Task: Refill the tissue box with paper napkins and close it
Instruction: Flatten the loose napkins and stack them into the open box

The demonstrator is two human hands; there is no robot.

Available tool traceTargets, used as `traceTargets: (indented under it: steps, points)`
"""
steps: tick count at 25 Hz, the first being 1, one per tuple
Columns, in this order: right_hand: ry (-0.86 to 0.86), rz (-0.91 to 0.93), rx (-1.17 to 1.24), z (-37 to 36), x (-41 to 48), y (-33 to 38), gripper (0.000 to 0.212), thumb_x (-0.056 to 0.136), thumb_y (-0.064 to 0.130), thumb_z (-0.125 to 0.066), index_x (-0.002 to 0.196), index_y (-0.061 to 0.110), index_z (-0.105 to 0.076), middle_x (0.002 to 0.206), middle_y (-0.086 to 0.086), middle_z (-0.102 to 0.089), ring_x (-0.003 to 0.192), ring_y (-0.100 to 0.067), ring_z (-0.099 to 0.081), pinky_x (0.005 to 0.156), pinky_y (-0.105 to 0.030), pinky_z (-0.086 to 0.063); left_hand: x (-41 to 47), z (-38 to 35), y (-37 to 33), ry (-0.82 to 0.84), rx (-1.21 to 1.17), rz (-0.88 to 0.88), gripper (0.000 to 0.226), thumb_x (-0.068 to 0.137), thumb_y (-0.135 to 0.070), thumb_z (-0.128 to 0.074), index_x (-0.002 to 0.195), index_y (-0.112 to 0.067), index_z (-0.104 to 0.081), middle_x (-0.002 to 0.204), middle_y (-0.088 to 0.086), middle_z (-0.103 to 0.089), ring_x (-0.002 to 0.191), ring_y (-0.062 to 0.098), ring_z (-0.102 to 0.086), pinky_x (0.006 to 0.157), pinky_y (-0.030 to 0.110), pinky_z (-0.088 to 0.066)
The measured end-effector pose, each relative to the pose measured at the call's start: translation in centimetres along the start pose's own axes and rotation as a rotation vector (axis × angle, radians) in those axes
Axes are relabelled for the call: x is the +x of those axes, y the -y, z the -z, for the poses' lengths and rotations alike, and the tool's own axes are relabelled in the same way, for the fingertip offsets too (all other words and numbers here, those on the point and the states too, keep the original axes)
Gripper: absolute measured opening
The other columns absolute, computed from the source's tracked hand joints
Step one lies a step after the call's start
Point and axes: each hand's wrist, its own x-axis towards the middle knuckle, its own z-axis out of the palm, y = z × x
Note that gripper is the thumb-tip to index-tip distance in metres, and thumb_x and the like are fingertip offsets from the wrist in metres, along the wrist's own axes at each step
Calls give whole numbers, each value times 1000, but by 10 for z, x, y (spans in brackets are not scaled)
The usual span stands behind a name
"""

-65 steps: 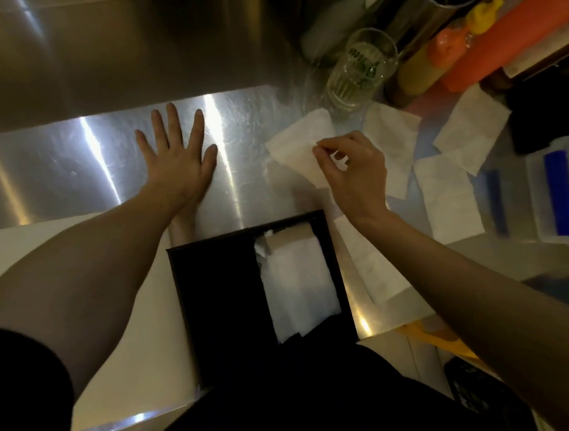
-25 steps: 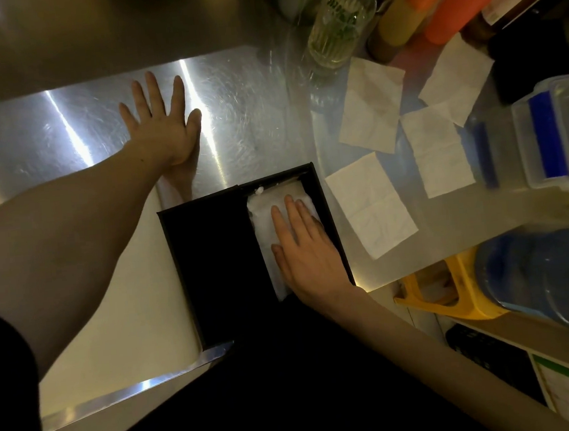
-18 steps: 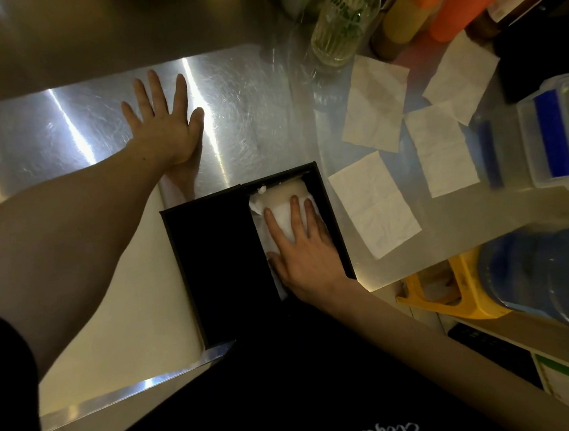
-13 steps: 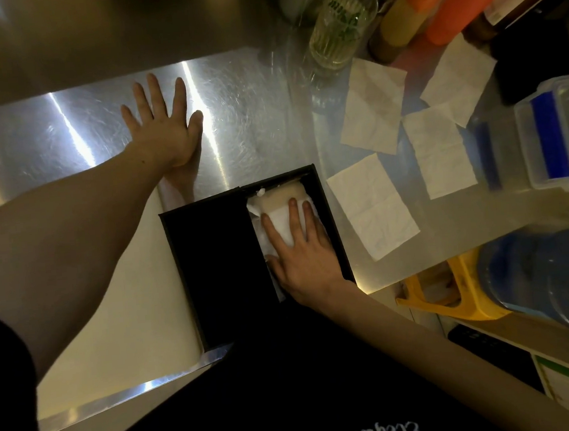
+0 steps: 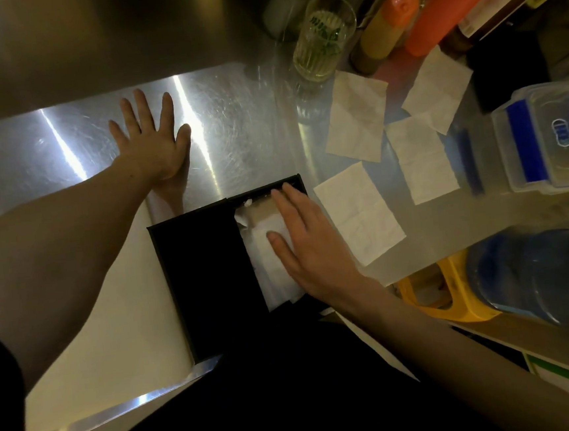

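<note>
A black tissue box (image 5: 205,273) lies open on the steel counter near its front edge. White napkins (image 5: 271,271) fill its right half. My right hand (image 5: 308,247) hovers flat over the box's right side, fingers apart, fingertips at the far rim, holding nothing. My left hand (image 5: 151,141) rests palm down on the counter beyond the box, fingers spread. Several loose napkins lie to the right: one beside the box (image 5: 358,212), one further back (image 5: 357,119), another (image 5: 422,158) and one more at the far right (image 5: 437,90).
A drinking glass (image 5: 322,36) stands at the back, with orange and yellow squeeze bottles (image 5: 393,16) beside it. A clear plastic container with a blue clip (image 5: 544,134) sits at the right. Below the counter edge are a yellow stool (image 5: 451,293) and a blue water jug (image 5: 539,275).
My right hand has lifted off the napkin stack and shifted right and further back over the box's right rim. My left hand has stayed flat on the counter.
</note>
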Motion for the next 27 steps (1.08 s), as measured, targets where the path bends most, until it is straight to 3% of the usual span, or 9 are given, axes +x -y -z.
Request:
traceTargets:
  steps: [3, 6, 10, 15, 19, 22, 25, 27]
  points:
    - [-183, -22, 36, 19, 21, -11, 48, 96, 23, -55, 140, 7, -44, 137, -13, -51, 125, -26, -47, 103, -35, -42, 0, -1, -1, -6, -5, 2, 71, 95, -66, -8, 154, -31, 12, 161, 11, 22, 147, 35, 21, 116, 60, 9]
    - [-289, -111, 55, 34, 51, -35, 42, 97, 27, -56, 134, 10, -50, 120, -9, -59, 107, -20, -57, 88, -29, -47, 1, -2, 0, -12, -12, 3, 71, 95, -65, -8, 154, -31, 11, 162, 11, 21, 147, 36, 21, 116, 60, 9]
    - [-384, -345, 101, 51, 92, -80, 36, 94, 34, -59, 124, 14, -62, 104, -5, -67, 85, -15, -65, 79, -36, -53, 1, -6, 0, -33, -18, 11, 68, 97, -64, -9, 154, -33, 11, 162, 12, 20, 147, 35, 20, 116, 60, 8]
    - [-493, -614, 23, 58, 127, -131, 40, 93, 41, -56, 120, 13, -66, 107, -6, -69, 93, -20, -65, 81, -26, -43, 4, -12, 3, -77, -30, 18, 66, 97, -64, -9, 153, -35, 10, 162, 12, 17, 148, 35, 18, 115, 60, 9]
    - [-500, -791, 44, 55, 147, -151, 39, 93, 40, -55, 121, 14, -66, 114, -9, -66, 102, -26, -63, 85, -32, -47, 7, -13, 4, -59, -30, 30, 66, 97, -64, -10, 153, -36, 11, 162, 11, 18, 148, 34, 19, 114, 60, 9]
    - [-485, -802, 30, 52, 157, -157, 36, 93, 38, -54, 114, 14, -69, 111, -12, -65, 97, -29, -62, 80, -35, -48, 8, -14, 4, -71, -23, 30, 66, 97, -64, -9, 153, -36, 11, 162, 10, 18, 148, 34, 18, 114, 60, 9]
    - [-504, -790, 18, 47, 164, -158, 30, 91, 37, -55, 93, 10, -70, 101, -13, -62, 85, -32, -61, 67, -31, -41, 9, -14, 4, -74, -21, 35, 66, 97, -64, -8, 153, -36, 11, 163, 10, 18, 148, 34, 18, 114, 59, 9]
    - [-525, -796, 19, 45, 167, -158, 27, 90, 35, -57, 94, 11, -69, 102, -13, -61, 87, -32, -60, 68, -31, -39, 9, -15, 4, -82, -17, 40, 65, 97, -64, -9, 153, -36, 11, 163, 10, 17, 148, 34, 18, 114, 59, 9]
